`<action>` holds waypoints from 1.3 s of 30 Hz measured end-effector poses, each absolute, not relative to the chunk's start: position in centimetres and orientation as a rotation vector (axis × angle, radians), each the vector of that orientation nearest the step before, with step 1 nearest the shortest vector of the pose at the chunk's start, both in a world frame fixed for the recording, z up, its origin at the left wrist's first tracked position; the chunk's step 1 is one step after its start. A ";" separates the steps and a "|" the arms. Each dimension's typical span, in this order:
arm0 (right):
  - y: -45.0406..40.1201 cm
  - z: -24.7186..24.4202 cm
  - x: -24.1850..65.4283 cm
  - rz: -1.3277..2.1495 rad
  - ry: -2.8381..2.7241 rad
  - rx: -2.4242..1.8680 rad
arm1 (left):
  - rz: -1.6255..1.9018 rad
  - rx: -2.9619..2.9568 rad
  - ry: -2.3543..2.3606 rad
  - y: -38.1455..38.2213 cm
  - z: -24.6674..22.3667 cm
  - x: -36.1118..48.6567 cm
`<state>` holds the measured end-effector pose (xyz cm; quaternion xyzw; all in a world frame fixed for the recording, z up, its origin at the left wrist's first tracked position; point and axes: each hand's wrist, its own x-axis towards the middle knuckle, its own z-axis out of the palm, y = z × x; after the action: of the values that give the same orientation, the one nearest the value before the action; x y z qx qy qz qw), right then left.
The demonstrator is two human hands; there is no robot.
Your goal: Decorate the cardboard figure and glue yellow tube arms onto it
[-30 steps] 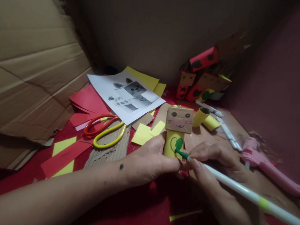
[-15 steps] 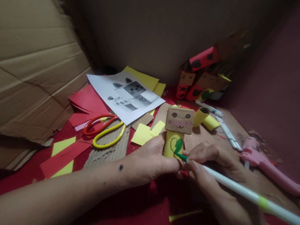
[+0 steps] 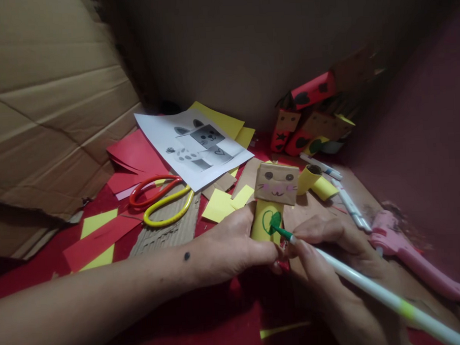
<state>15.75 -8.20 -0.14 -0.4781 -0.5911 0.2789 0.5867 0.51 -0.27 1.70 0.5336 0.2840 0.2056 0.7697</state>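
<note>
In the head view, the left hand (image 3: 233, 243) wraps around a yellow paper-covered tube (image 3: 259, 226), its thumb across the lower front; the fingers behind it are mostly hidden. The tube stands near the middle, slightly tilted, topped by a brown cardboard box head (image 3: 279, 197) with dark round eyes, whiskers and pink cheeks. The right hand (image 3: 344, 269) pinches a long white felt-tip marker (image 3: 372, 284) close to its green tip, which meets the lower part of a green hand-drawn heart (image 3: 277, 220) on the tube. The heart's right lobe is largely filled; the left is mostly bare yellow inside its outline.

To fill it well, I would keep the grip near the tip for control, work short strokes from the outline inward, and press lightly, as the paper may smudge or pill when wet. Because the surface curves, turning the tube a little with the left hand should bring the bare lobe to face the tip, with the thumb kept below the wet ink.

Beyond the tube lies a white sheet printed with a grey cat figure (image 3: 163, 137), whose chest bears a similar heart. A pink plastic glue gun (image 3: 412, 258) lies beyond the right hand.
</note>
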 end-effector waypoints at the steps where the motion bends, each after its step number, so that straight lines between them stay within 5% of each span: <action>1: -8.2 -0.1 15.8 0.639 -1.388 -1.116 | 0.449 1.148 0.622 -0.3 1.7 0.5; 39: -8.6 -0.7 16.4 0.549 -1.533 -1.267 | 0.453 1.108 0.662 -0.4 2.1 0.7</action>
<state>16.37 -8.61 -0.73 -0.5271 -0.6377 0.2284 0.5132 0.66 -0.39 2.10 0.5120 0.3058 0.2092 0.7749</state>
